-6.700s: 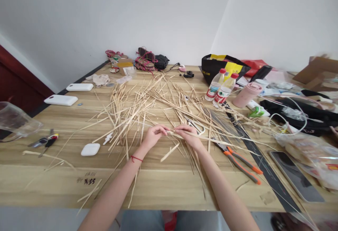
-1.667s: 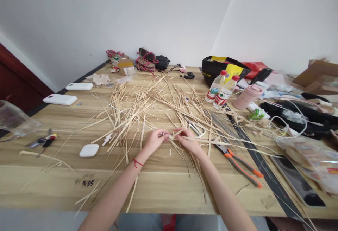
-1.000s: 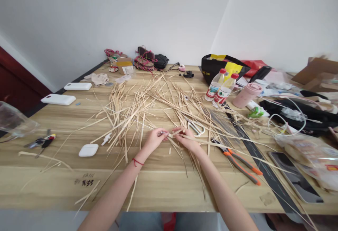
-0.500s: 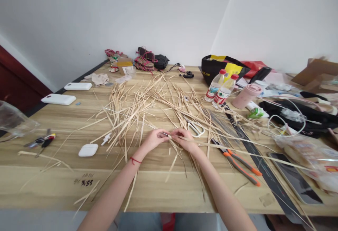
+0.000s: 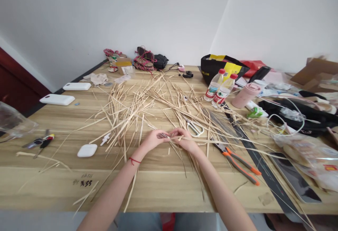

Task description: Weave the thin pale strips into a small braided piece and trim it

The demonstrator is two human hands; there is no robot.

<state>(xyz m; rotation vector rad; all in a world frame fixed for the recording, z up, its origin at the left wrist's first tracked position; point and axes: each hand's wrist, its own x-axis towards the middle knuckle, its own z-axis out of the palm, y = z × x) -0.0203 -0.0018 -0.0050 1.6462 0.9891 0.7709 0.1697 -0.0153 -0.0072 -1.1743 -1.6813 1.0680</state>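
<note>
Thin rods [image 5: 164, 135] now point farther away from the person than a moment ago.
Both hands meet to the left of the white-handled scissors [image 5: 195, 129], a bit nearer the person; the right hand [image 5: 186, 140] is closest to them. The left hand [image 5: 152, 141] pinches the rods, which slant away to the left. The right hand pinches a pale strip [image 5: 200, 140], which runs sideways, just nearer the person than the scissors. Count one pair of scissors, one pair of pliers [image 5: 239, 164] to their right, and two bottles [image 5: 222, 92] beyond them. I can't count the rods or loose strips [image 5: 126, 104].
</note>
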